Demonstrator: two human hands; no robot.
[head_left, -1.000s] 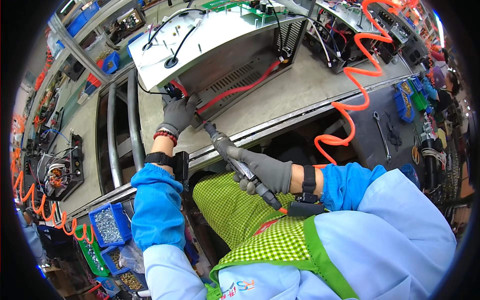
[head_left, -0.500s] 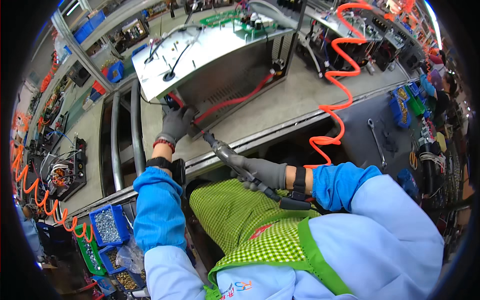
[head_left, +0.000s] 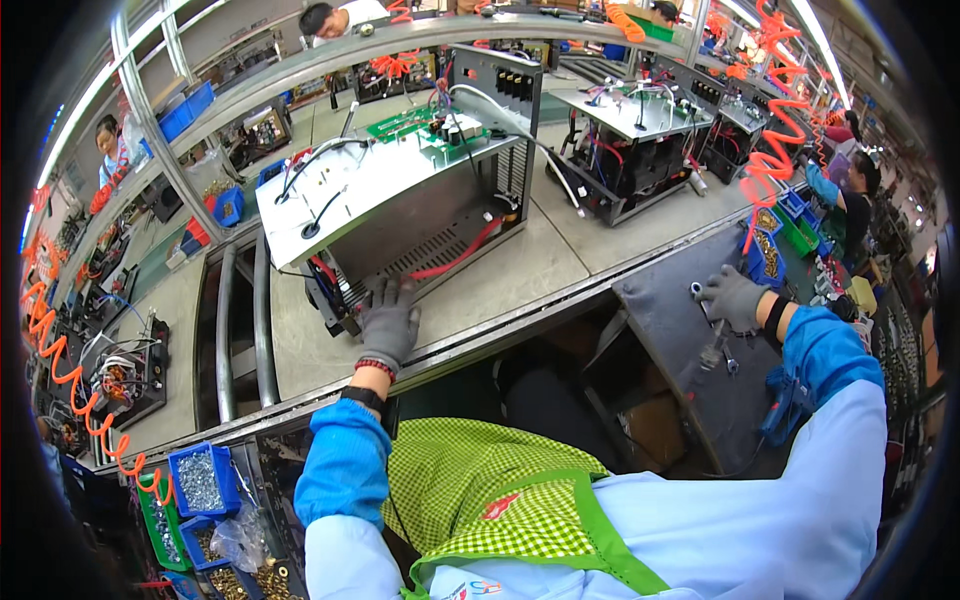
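Observation:
My left hand (head_left: 390, 325), in a grey glove, lies with fingers spread on the front lower edge of a metal equipment chassis (head_left: 345, 205). Its fingertips are near a thick red cable (head_left: 455, 262) inside the open side. A green circuit board (head_left: 440, 135) sits on the chassis's pale top panel. To the right, my gloved right hand (head_left: 733, 298) reaches over a dark side table (head_left: 660, 330), its fingers apart at a metal wrench (head_left: 731, 366). Part of the wrench is hidden by the hand, and no firm grip shows.
A blue power tool (head_left: 787, 405) lies near my right forearm. An orange coiled hose (head_left: 770, 165) hangs over the right side. More chassis (head_left: 640, 110) stand farther along the bench. Blue bins of small fasteners (head_left: 203, 480) are at lower left. Other people work at the far benches.
The long hand tool has left my right hand, which has moved right to the wrench. My left hand has flattened onto the chassis edge. The view has shifted, showing more far bench.

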